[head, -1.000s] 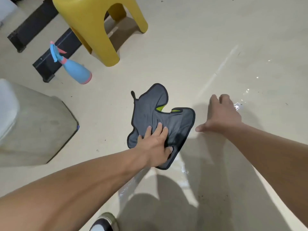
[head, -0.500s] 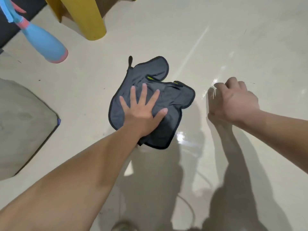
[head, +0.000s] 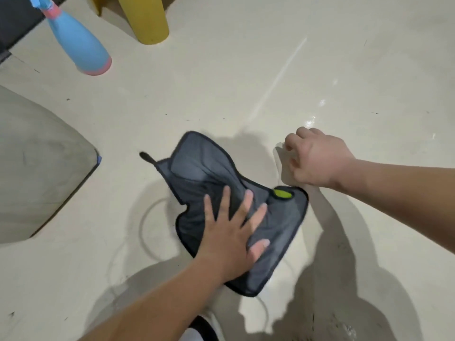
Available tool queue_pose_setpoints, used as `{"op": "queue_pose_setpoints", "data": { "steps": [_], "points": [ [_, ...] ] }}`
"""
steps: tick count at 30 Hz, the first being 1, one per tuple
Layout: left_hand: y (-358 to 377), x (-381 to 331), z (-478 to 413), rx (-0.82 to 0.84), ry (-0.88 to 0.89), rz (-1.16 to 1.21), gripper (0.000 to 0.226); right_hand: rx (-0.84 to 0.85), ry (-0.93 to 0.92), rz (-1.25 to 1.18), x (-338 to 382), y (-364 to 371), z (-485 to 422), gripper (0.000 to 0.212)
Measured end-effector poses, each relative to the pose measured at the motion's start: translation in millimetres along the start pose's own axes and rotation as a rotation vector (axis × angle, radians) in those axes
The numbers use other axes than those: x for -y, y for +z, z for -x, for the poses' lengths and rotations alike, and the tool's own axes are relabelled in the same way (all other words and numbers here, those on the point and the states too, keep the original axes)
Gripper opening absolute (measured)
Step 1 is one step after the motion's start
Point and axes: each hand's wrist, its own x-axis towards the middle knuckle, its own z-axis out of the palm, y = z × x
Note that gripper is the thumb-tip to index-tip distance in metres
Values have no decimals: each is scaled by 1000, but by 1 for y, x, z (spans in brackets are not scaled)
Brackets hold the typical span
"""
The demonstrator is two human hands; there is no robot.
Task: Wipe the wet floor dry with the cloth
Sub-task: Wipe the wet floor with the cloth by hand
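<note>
A grey cloth with a dark border, a small hanging loop and a green tag lies crumpled on the pale floor. My left hand lies flat on the cloth's near half, fingers spread, pressing it down without gripping it. My right hand is curled into a loose fist, knuckles resting on the floor just right of the cloth's far corner. Wet glints shine on the floor beyond my right hand. A faint curved water edge shows left of the cloth.
A blue spray bottle with a pink base stands at the far left. Next to it is a yellow stool leg. A grey-beige bulky object fills the left side. My shoe shows at the bottom edge.
My left hand has slid the cloth back toward me and to the right, and the cloth has stretched out. My right hand went from flat to a fist and stays beside the cloth.
</note>
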Motion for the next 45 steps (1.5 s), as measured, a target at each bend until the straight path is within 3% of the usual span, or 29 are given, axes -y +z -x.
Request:
{"op": "queue_pose_setpoints", "data": {
  "steps": [4, 7, 9, 12, 13, 16, 19, 21, 26, 28, 35, 39, 42, 45],
  "points": [
    [-10, -18, -38, 87, 368, -34, 76, 21, 82, -16, -29, 1, 18, 32],
    [-25, -14, -78, 123, 540, -125, 79, 43, 166, -33, -51, 3, 31, 32],
    [-29, -14, -95, 76, 477, -148, 80, 75, 233, -63, -63, 7, 38, 33],
    [-23, -33, -88, -15, 175, -91, 79, 126, 305, -100, -72, 12, 48, 31],
    [-15, -44, -77, -47, 155, -71, 79, 132, 313, -106, -74, 15, 52, 29],
    [7, -59, -36, -34, 446, -68, 79, 132, 288, -111, -72, 24, 61, 26],
    [8, -22, -25, -23, 771, -108, 74, 129, 219, -100, -63, 24, 57, 28],
    [2, 16, -32, -61, 676, -83, 75, 128, 201, -116, -57, 21, 50, 32],
    [-15, 93, -40, -121, -172, -9, 77, 90, 232, -220, -44, 15, 37, 35],
    [-16, 91, -44, -86, -311, 4, 77, 149, 226, -238, -43, 15, 40, 43],
    [-39, 42, -106, 26, -65, 22, 74, 332, 244, -187, -89, -3, 58, 48],
    [-68, 1, -172, 171, -92, 53, 72, 371, 307, -201, -137, -11, 68, 54],
    [-89, -31, -211, 248, -44, 33, 74, 309, 294, -220, -171, -5, 90, 53],
    [-104, -69, -249, 315, -18, -35, 73, 133, 348, -301, -203, 23, 117, 38]
  ]
}}
